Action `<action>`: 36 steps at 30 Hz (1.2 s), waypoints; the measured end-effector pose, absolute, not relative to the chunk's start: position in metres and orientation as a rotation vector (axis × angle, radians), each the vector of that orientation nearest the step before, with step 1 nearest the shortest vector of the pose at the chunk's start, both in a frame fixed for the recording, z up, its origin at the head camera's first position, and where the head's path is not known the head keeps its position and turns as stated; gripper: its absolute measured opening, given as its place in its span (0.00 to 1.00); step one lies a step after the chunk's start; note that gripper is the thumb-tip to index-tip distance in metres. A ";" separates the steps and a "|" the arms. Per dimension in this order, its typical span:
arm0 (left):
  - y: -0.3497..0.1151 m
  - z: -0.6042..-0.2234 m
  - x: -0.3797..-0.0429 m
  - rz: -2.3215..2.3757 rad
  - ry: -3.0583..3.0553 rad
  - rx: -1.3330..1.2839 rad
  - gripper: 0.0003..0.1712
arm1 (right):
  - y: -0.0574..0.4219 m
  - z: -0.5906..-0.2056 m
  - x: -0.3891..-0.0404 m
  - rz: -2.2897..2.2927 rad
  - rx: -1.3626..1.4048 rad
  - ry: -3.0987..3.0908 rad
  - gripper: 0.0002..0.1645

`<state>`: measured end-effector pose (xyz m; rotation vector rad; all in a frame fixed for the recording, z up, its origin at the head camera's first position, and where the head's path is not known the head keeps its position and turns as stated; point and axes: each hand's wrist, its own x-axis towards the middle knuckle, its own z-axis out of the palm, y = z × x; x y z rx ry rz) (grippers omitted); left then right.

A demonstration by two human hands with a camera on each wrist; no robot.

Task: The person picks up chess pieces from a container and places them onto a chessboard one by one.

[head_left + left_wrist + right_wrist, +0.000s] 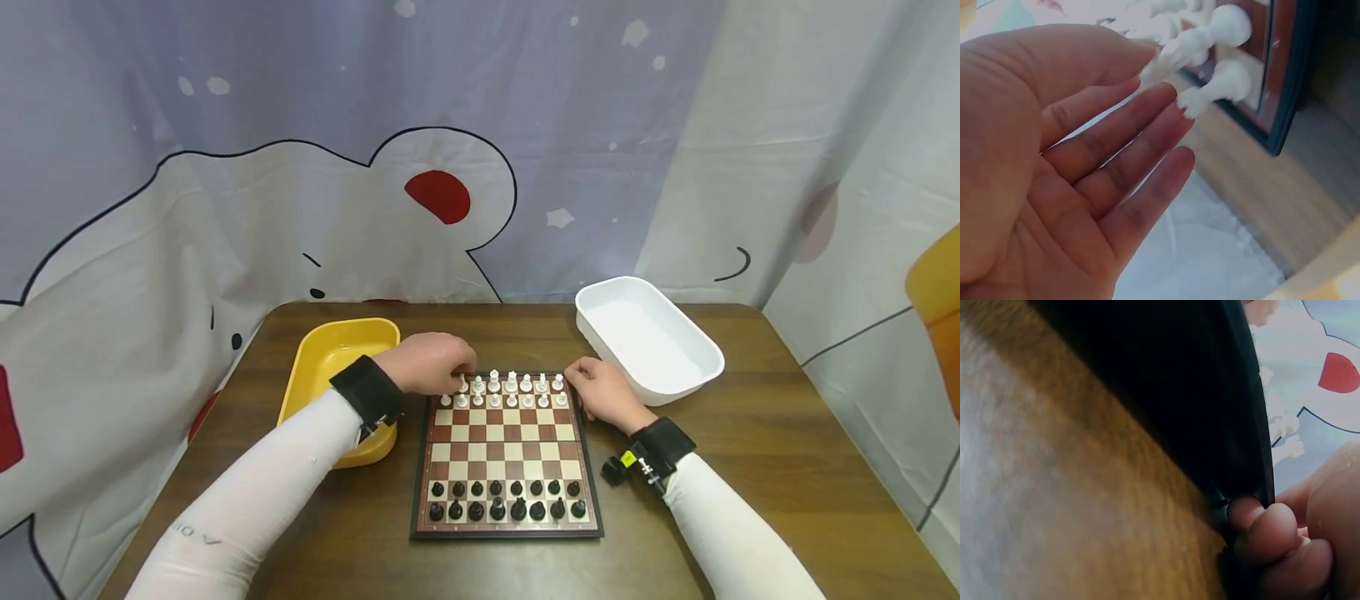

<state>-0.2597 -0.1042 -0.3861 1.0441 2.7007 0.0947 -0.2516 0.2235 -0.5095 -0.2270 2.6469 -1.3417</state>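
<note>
A folding chessboard lies on the table, with white pieces in two rows at the far side and black pieces in two rows at the near side. My left hand is over the far left corner. In the left wrist view, its thumb and index finger pinch the top of a white chess piece, while the other fingers extend. Beside them stands a white rook. At the far right corner my right hand grips the board's dark edge between thumb and curled fingers.
On the left sits a yellow tray, partly behind my left forearm. A white tray stands at the back right, just beyond my right hand. The wooden table ends at a patterned curtain behind.
</note>
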 end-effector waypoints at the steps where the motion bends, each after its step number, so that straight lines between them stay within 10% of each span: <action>1: -0.106 -0.384 -0.260 0.107 2.714 1.038 0.09 | 0.224 -0.509 -0.252 -1.345 -0.233 2.645 0.19; 25: -0.155 -0.348 -0.223 0.690 3.185 0.537 0.27 | 0.233 -0.465 -0.234 -0.961 -0.410 2.787 0.33; 36: -0.163 -0.357 -0.223 0.586 3.339 0.525 0.33 | 0.252 -0.437 -0.228 -0.804 -0.505 3.222 0.21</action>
